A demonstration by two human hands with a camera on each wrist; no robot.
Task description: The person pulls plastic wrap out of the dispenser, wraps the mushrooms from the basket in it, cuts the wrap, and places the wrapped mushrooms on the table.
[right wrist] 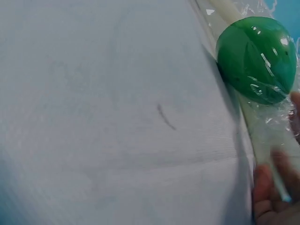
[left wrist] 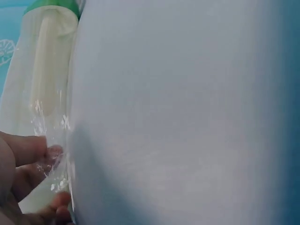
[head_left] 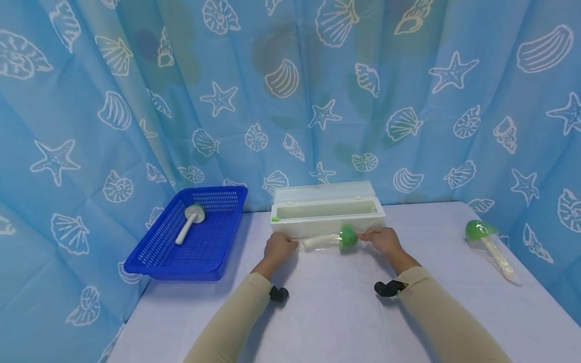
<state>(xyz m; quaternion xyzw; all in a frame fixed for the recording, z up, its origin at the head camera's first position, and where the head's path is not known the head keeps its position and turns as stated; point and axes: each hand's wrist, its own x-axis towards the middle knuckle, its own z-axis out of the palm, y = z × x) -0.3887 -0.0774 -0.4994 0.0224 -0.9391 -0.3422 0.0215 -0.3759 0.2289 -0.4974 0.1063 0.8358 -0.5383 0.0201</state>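
A mushroom-shaped tool with a green dome and pale handle (head_left: 348,237), wrapped in clear plastic film, lies sideways between the hands, against the front of a white cling film dispenser (head_left: 329,225). At the handle end, my left hand (head_left: 279,248) pinches the film between thumb and finger, plainly so in the left wrist view, where the pale handle (left wrist: 44,70) shows through. My right hand (head_left: 385,241) pinches the film beside the dome. In the right wrist view the green dome (right wrist: 257,60) has creased film over it, and the right fingers (right wrist: 265,187) are partly cut off.
The dispenser's lid (head_left: 324,191) is raised; a green slider (head_left: 275,219) sits at its left. A blue basket (head_left: 227,252) at left holds an unwrapped-looking tool (head_left: 185,229) of the same shape. Another film-wrapped tool (head_left: 495,247) lies near the table's right edge. A shell-patterned curtain (head_left: 290,126) hangs behind.
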